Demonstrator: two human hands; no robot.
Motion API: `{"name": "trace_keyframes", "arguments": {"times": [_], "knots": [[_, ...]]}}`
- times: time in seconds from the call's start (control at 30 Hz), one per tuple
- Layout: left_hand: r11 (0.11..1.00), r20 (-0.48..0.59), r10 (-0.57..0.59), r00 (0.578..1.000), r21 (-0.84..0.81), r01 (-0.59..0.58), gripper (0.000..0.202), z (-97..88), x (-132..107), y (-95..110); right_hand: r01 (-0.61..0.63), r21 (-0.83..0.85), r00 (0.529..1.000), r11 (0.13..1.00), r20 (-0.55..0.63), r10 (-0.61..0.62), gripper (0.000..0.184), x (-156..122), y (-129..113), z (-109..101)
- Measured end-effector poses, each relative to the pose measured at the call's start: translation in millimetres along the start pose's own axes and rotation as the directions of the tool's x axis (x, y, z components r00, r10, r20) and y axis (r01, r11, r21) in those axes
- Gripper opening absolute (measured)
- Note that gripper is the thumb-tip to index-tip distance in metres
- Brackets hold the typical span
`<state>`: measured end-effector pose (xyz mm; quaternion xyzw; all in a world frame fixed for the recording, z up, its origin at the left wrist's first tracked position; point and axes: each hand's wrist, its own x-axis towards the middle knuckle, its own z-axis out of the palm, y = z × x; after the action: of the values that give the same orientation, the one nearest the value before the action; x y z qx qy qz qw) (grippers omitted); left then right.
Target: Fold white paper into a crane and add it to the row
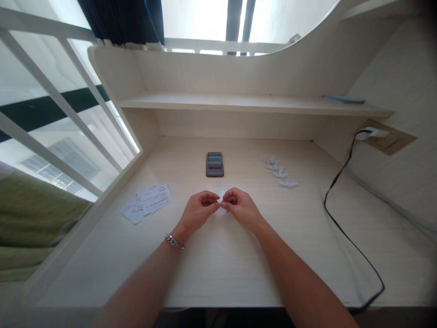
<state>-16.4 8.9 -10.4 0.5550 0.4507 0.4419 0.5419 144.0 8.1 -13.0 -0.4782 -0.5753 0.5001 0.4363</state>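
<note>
Both hands meet over the middle of the desk (218, 269), fingertips almost touching. A small piece of white paper (221, 205) sits between them, mostly covered by the fingers. My left hand (201, 207), with a chain bracelet at its wrist, pinches the paper between thumb and fingers. My right hand (241, 207) pinches it from the other side. What shape the paper has is too small to tell. Behind the hands lies a dark, pixelated rectangular object (215, 165). Several folded white paper figures (280, 173), like small cranes, stand in a row to the right.
Printed paper sheets (155, 199) overlap at the left of the desk. A black cable (336, 218) runs from the wall socket (389, 136) down the right side to the front edge. A shelf (221, 102) spans the back, with a thin blue item (344, 99) on it. White railings (64, 102) border the left.
</note>
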Motion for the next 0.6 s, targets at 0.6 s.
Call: {"name": "trace_keyframes", "arguments": {"times": [0.6], "knots": [[0.999, -0.023, -0.025, 0.999, 0.030, 0.026, 0.016, -2.4, 1.2, -0.1, 0.000, -0.034, 1.000, 0.999, 0.000, 0.000, 0.016, -2.1, -1.4, -0.6]]}}
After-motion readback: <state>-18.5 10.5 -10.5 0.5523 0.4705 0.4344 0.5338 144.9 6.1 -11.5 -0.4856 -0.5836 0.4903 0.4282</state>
